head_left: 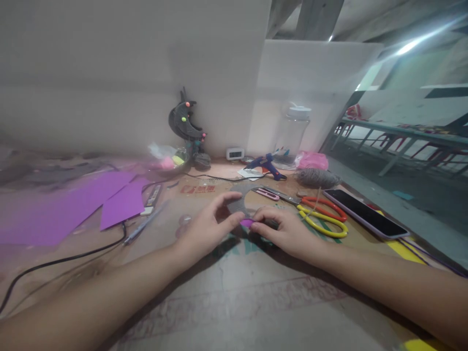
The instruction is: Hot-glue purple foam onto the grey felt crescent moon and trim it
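Note:
Both my hands meet at the middle of the cardboard-covered table. My left hand [208, 225] and my right hand [283, 229] pinch a small purple piece [247, 223] between their fingertips. The left index finger stretches out over a grey glittery curved piece [239, 197] lying just behind. Right of my right hand lie scissors with yellow and orange handles [321, 217] and a small pink cutter [268, 194].
Purple foam sheets [91, 202] lie at the left, with a black cable [66, 261] and a pen [144, 224]. A phone [365, 213] lies at the right. At the back stand a blue glue gun [266, 163], a plastic jar [294, 131], grey yarn [316, 178] and a black crescent ornament [185, 122].

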`<state>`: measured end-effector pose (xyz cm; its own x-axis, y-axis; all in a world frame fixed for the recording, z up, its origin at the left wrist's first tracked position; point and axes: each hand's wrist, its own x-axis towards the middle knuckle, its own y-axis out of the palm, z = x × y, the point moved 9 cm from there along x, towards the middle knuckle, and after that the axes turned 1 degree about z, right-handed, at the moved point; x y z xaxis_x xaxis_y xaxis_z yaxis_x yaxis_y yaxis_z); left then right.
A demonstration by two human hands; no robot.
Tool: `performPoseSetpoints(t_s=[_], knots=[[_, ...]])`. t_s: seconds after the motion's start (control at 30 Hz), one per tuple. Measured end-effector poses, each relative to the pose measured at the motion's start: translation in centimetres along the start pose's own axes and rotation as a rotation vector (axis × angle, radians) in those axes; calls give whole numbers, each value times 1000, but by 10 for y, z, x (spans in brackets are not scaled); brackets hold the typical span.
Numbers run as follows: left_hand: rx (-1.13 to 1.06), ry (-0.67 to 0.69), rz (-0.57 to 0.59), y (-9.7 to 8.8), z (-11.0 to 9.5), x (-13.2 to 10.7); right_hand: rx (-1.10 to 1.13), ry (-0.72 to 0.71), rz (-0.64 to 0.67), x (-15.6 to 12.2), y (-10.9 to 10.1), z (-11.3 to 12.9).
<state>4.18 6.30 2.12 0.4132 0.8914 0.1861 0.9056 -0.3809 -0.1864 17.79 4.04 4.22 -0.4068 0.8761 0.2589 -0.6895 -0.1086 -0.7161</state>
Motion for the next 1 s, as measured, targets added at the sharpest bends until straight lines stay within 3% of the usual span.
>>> performPoseSetpoints(t_s=[0.2,1.0], knots=[[180,54,49,7,-12,-8,11,-41,-2,0,1,3],[154,-6,2,1,-5,-7,-15,-89,38,-2,2,10]])
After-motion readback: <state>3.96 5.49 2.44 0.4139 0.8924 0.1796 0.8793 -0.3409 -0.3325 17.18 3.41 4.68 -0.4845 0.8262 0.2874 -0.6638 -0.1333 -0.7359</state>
